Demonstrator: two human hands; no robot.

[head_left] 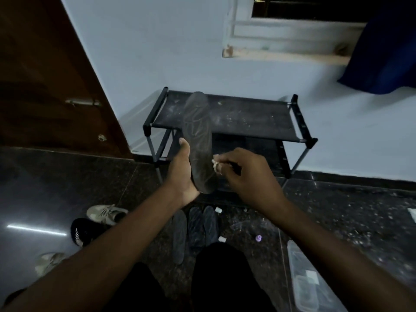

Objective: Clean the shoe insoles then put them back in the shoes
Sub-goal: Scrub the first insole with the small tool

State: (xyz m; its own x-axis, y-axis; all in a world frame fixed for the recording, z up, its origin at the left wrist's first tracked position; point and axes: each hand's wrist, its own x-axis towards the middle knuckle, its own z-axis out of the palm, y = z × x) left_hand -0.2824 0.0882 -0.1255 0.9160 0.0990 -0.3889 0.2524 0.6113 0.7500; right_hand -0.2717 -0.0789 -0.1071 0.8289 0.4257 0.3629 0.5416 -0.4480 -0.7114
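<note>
Pointing its toe end up and away toward the rack (247, 119), the insole (198, 136) stands nearly upright in the head view. Its long axis runs from the heel, down at the palm, to the toe, which shows in front of the rack's top shelf. The patterned face is turned to the camera.

The left hand (180, 172) comes in from the lower left on a bare forearm, palm turned rightward. It grips the insole's heel end and left edge, with the thumb laid straight up that edge; the fingers are hidden behind the insole.

The right hand (249, 174) reaches in from the lower right, back of the hand to the camera and fingers curled. Its fingertips pinch a small white wad (215, 165) that touches the insole's right edge on the lower half — what the wad is made of cannot be told.

Below the hands, three more insoles (180, 235) lie side by side on the dark floor (67, 188), long axes running roughly toward the rack. Left of them sit a grey shoe (105, 213) and a black shoe (83, 230), just beside each other — another grey shoe (47, 263) lies nearer the left edge. A clear box (304, 278) lies at the lower right.
</note>
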